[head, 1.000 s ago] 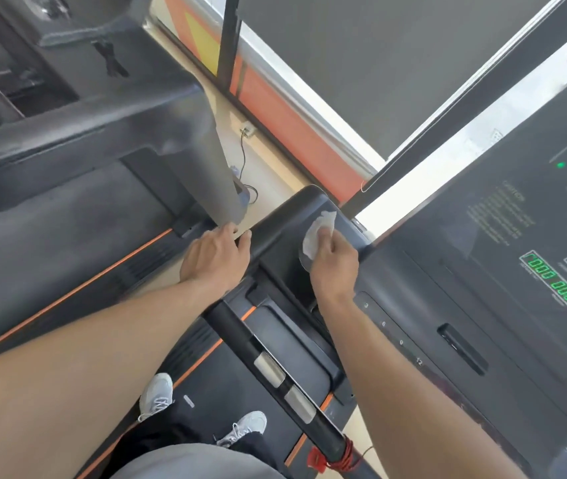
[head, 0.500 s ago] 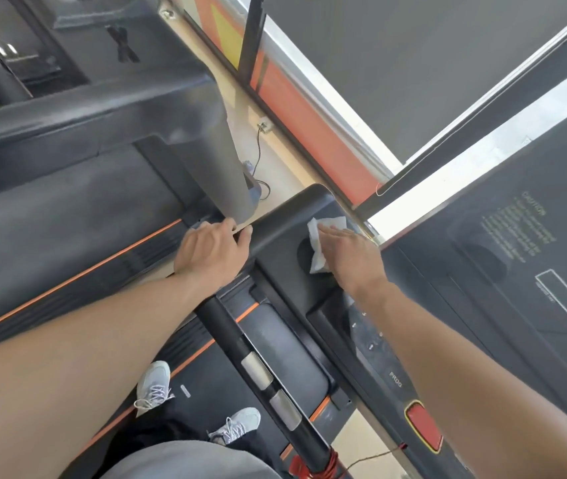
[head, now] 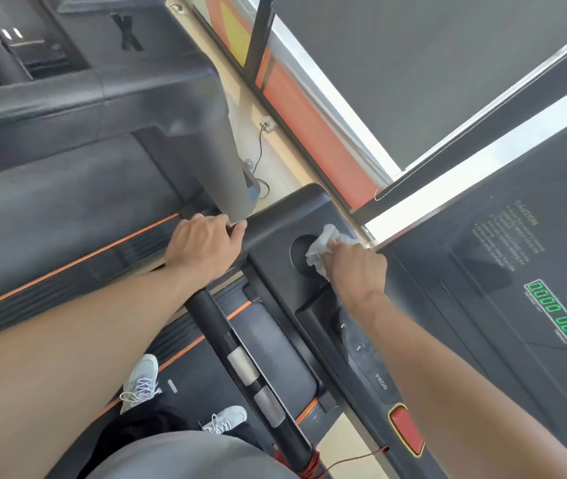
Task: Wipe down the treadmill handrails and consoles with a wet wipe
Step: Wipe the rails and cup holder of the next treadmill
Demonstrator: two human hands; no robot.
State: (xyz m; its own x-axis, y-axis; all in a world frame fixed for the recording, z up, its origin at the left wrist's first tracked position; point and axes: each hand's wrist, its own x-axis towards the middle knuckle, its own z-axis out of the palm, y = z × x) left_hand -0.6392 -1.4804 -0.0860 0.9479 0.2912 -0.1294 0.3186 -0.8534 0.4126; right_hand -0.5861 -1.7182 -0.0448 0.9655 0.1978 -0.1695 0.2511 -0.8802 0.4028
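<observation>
**Wipe bunched at the cup holder**

Since half a second ago, I see the wipe (head: pixel 320 248) change from lying flat under straighter fingers to being bunched in the right hand (head: pixel 354 267), which clenches around it at the right rim of the round cup holder (head: pixel 301 254) on the console's (head: pixel 275 229) left wing. The left hand (head: pixel 202 243) stays where it was, fingers curled over the top of the handrail (head: pixel 237 361). My view takes in green digits (head: pixel 558 318) and a red button (head: pixel 406 430).
</observation>
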